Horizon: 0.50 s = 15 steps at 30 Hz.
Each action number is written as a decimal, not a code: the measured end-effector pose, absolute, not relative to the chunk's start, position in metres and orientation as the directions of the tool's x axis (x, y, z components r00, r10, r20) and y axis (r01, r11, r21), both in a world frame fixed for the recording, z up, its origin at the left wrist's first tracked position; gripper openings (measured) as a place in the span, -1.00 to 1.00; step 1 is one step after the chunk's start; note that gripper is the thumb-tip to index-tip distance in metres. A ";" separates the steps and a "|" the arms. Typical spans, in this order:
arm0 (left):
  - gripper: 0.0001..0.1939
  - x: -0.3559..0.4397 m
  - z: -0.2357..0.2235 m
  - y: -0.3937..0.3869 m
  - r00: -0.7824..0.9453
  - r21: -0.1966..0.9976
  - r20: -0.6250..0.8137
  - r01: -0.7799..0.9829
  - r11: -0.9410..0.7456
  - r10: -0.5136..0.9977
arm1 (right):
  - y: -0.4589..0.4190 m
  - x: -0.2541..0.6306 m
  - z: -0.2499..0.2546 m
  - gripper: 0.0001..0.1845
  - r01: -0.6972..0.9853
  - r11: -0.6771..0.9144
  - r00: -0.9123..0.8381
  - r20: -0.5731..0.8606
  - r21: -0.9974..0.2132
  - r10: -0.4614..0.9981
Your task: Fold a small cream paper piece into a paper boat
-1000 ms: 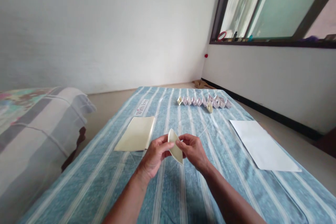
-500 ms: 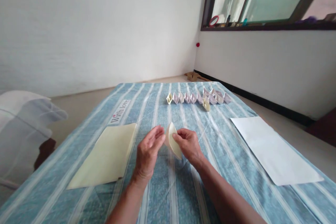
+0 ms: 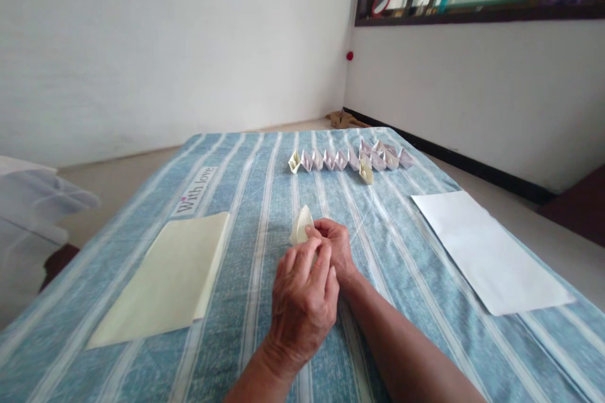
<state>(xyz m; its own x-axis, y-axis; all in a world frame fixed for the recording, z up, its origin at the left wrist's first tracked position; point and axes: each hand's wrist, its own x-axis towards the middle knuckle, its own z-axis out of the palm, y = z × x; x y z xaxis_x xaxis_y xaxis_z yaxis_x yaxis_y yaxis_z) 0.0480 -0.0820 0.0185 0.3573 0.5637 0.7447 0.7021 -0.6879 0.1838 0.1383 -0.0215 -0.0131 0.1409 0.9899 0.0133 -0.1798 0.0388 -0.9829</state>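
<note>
Nearest to me is the left hand [image 3: 305, 296], its back turned up to my camera. Its fingers are bent and close together, and they lie across the fingers of the right hand [image 3: 334, 244]. Whether they also grip something, I cannot tell, because their tips are partly hidden. The right hand has thumb and fingers closed in a pinch on a small folded cream paper [image 3: 301, 225], which is in the air over the middle of the striped cloth [image 3: 227, 359], with its pointed end upward.

I judge that the step in hand is working on the folds of this paper near its lower part. For the next move, I think the right pinch should be steady and light, while the left fingers find the edge without crushing the point.

To the left side lie cream sheets [image 3: 165, 283]; to the right side, a white sheet [image 3: 486, 252]. Farther on the left is the lettering "With love" [image 3: 196, 189]. At the far end stands a row of pale folded pieces [image 3: 329, 160], with one cream folded piece [image 3: 365, 173] just in front of it.
</note>
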 end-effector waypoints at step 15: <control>-0.81 0.062 0.021 -0.096 0.327 0.167 0.734 0.763 -0.625 0.595 | -0.023 0.133 -0.023 -0.73 0.131 0.119 0.147 0.138 -0.984 0.980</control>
